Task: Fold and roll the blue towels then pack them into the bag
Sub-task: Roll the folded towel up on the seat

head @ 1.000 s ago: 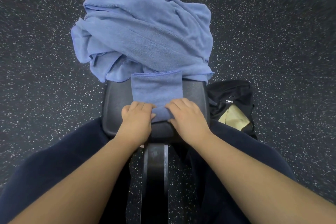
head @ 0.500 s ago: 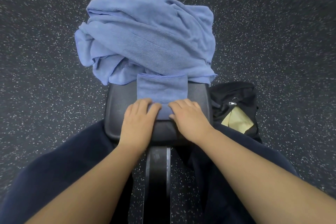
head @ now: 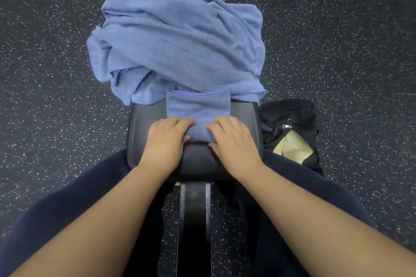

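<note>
Both hands are down on the narrow folded towel (head: 198, 105) at the near end of the bench pad (head: 144, 128). Left hand (head: 165, 141) sits on the strip's left edge, fingers curled over the rolled-up near end, thumb tucked under it. Right hand (head: 234, 139) mirrors that on the right edge, fingers bent over the roll, gripping it. Rolled part is short and fat, between the two hands; the unrolled remainder lies flat on the pad, running away from the person, stitched hem visible at its far edge.

Towel colour: mid blue, fine terry texture, edges aligned, no visible creases on the flat section.

Far edge of the strip touches the pile of loose towels (head: 180, 45), same blue, crumpled and heaped across the far half of the bench, overhanging both sides.

Black bag (head: 290, 114) is on the floor just right of the pad, zip open, pale yellow item (head: 292, 148) showing inside. No towels visible in it.

Floor (head: 56, 96) is dark speckled rubber. Person straddles the bench in dark trousers (head: 67, 209).
</note>
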